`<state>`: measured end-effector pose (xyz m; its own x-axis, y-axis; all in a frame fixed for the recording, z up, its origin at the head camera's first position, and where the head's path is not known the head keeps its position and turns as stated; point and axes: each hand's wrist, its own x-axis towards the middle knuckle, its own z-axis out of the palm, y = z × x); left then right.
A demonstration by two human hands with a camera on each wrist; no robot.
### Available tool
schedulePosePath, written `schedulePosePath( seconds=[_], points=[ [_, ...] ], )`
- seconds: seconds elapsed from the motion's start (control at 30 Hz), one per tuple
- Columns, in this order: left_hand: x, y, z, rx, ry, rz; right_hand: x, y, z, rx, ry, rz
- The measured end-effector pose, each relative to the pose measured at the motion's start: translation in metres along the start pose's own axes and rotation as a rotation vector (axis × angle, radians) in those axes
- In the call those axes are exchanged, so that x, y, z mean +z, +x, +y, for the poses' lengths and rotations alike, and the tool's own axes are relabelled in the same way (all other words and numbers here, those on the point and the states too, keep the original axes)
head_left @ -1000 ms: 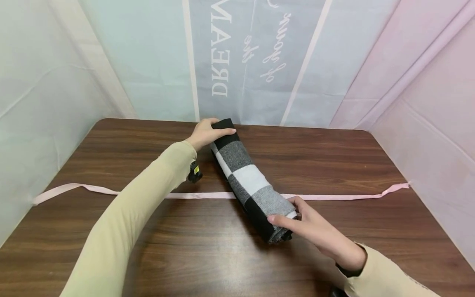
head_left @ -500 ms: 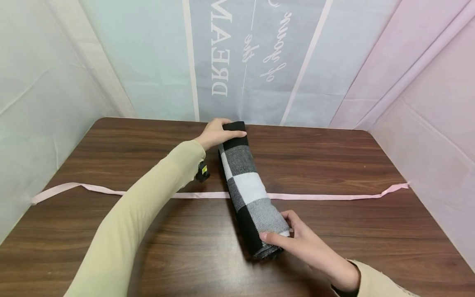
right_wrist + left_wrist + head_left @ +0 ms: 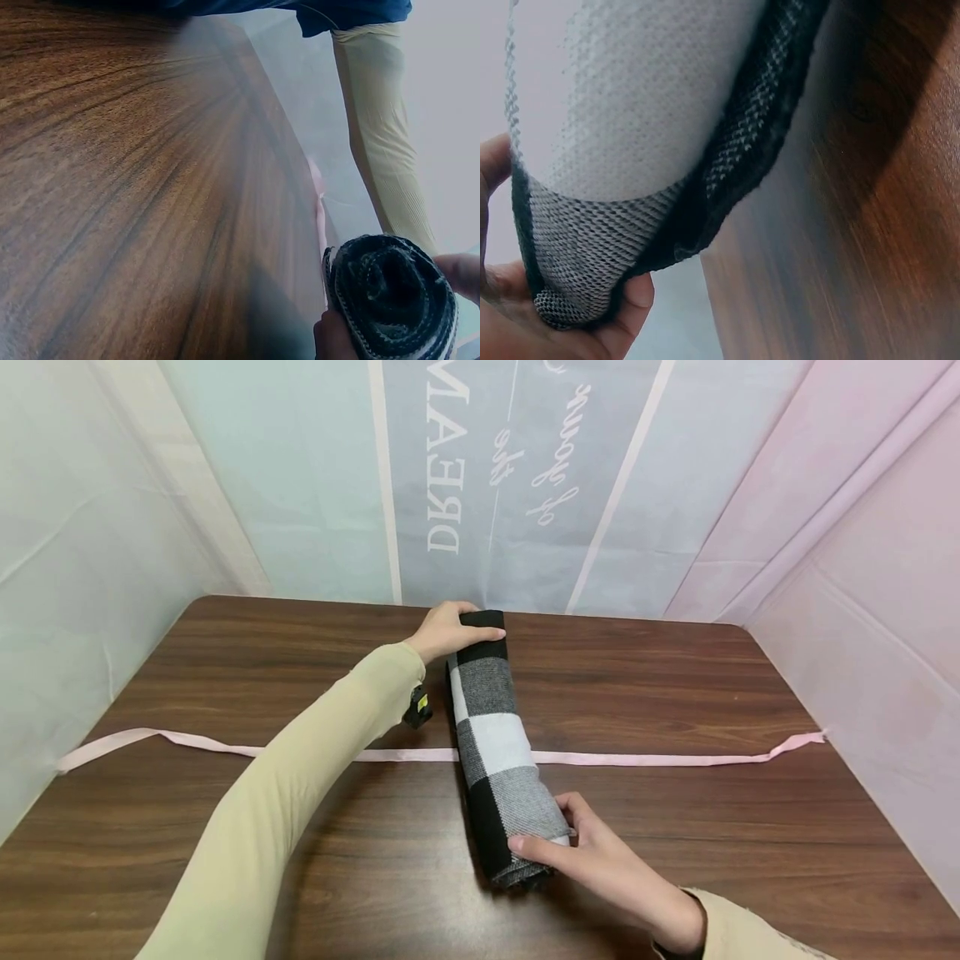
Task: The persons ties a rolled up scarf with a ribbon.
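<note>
A long rolled-up cloth (image 3: 498,739) in black, grey and white checks stretches from near the table's back edge toward the front. My left hand (image 3: 450,631) grips its far end, thumb across the top and the other fingers behind it. At the near end my right hand (image 3: 600,860) holds the roll, thumb on the left side of the top and fingers on the right. In the right wrist view the spiral end of the cloth (image 3: 394,296) sits between thumb and fingers. The left wrist view shows the cloth's underside (image 3: 630,112), its lower end cupped in the left hand (image 3: 506,322).
A pale pink ribbon (image 3: 637,759) runs across the brown wooden table (image 3: 660,685), passing behind the roll. Printed fabric (image 3: 322,485) hangs along the back, with pale curtains (image 3: 862,568) at the sides. A small black device (image 3: 417,708) is on the left wrist.
Both hands have turned the roll to lie straighter front to back. Its far end has moved right and its near end left and toward the front. Both grips are kept.
</note>
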<state>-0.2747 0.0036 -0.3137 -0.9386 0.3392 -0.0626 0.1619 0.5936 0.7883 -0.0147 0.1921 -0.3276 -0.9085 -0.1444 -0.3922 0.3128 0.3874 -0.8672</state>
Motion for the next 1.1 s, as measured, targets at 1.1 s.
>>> schedulePosePath(
  seconds=[1.1],
  points=[
    [-0.002, 0.003, -0.021, -0.025, 0.084, -0.016, 0.009, 0.018, 0.002, -0.034, 0.008, -0.07]
  ],
)
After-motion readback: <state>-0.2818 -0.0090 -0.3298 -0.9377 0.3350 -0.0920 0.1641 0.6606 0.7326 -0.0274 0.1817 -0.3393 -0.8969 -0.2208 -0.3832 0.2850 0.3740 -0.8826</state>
